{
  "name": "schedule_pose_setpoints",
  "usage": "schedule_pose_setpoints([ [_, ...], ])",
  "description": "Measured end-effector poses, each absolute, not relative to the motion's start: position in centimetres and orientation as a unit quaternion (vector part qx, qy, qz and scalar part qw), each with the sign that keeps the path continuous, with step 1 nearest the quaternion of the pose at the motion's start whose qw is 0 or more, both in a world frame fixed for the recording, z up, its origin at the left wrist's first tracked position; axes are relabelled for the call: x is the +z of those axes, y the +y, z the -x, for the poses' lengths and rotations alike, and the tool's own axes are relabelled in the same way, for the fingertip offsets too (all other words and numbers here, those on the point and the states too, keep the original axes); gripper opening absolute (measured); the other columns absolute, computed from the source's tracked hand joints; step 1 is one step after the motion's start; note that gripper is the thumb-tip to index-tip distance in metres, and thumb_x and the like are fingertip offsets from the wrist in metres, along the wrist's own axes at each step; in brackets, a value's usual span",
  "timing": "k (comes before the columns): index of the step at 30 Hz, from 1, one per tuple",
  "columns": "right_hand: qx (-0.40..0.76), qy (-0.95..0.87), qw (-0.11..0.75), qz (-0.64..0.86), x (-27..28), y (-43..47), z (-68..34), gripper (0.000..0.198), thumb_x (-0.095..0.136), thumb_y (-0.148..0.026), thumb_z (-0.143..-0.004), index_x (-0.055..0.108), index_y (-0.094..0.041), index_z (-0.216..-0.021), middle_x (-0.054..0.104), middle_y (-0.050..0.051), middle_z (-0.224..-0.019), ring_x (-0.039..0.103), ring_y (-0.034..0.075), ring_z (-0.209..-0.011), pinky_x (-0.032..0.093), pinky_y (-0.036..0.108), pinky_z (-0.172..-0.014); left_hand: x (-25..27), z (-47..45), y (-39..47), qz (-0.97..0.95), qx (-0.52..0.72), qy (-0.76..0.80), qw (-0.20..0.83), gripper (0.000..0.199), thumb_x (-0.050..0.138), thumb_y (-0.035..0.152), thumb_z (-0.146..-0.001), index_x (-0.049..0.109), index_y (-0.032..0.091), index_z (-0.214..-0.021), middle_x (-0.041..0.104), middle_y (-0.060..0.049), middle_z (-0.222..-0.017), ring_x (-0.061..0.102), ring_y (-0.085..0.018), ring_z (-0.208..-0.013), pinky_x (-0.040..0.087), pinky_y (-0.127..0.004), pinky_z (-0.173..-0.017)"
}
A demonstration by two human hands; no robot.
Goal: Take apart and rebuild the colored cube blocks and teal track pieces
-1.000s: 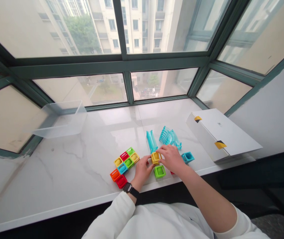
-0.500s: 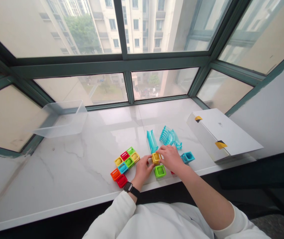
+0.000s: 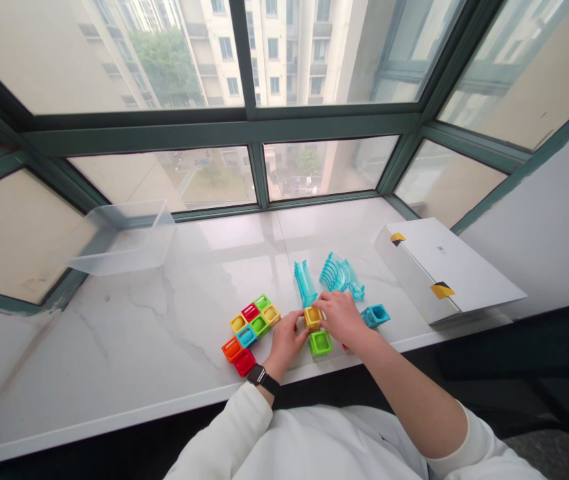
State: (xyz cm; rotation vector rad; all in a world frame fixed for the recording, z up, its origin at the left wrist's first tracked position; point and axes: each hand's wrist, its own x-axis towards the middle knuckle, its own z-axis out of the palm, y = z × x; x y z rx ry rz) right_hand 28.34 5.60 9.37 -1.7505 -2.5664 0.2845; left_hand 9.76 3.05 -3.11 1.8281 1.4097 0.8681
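Observation:
A yellow toy block [image 3: 313, 318] with a hollow top is gripped from both sides, by my left hand [image 3: 287, 341] and my right hand [image 3: 340, 316]. The fingers of both hands are closed on its edges. Just nearer to me lies a green block [image 3: 320, 343]. To the left of my left hand, several blocks sit side by side in a group, among them a blue block [image 3: 246, 337] and a red block [image 3: 244, 362]. Beyond my right hand is another blue block [image 3: 376, 315]. Under my right wrist a red piece [image 3: 345, 347] is mostly hidden.
Clear turquoise track pieces, one straight [image 3: 305, 283] and one curved [image 3: 337, 272], lie behind my hands. A transparent bin [image 3: 129, 257] stands at the left by the window. On the right is a white box [image 3: 449, 267]. The white counter [image 3: 129, 347] ends close to my body.
Almost nothing differs. Both hands stay on the yellow block in the same place.

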Motion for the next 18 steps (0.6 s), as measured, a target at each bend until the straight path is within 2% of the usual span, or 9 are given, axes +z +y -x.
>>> schedule_pose_setpoints([
  [6,0.09,-0.825,0.013,0.558,9.43,5.63,-28.41,0.025,0.081,-0.024,-0.086,0.079,-0.027,-0.111,0.072,0.007,-0.116,0.062,0.028,-0.109,0.038,0.038,-0.09,-3.29,-9.66,2.98,-0.704,0.341,0.527,0.332,0.044,0.069,0.021,-0.089,0.067,0.024,-0.133,0.074,-0.004,-0.105,0.061,-0.019,-0.079,0.05,-0.033,-0.079],
  [18,0.098,-0.821,0.009,0.563,9.12,5.9,-28.41,0.031,0.084,-0.027,-0.085,0.079,-0.028,-0.115,0.072,0.007,-0.117,0.064,0.028,-0.109,0.041,0.037,-0.091,-3.07,-9.77,3.02,-0.691,0.337,0.542,0.339,0.041,0.071,0.024,-0.088,0.07,0.024,-0.129,0.074,-0.003,-0.097,0.061,-0.019,-0.077,0.049,-0.032,-0.076],
])
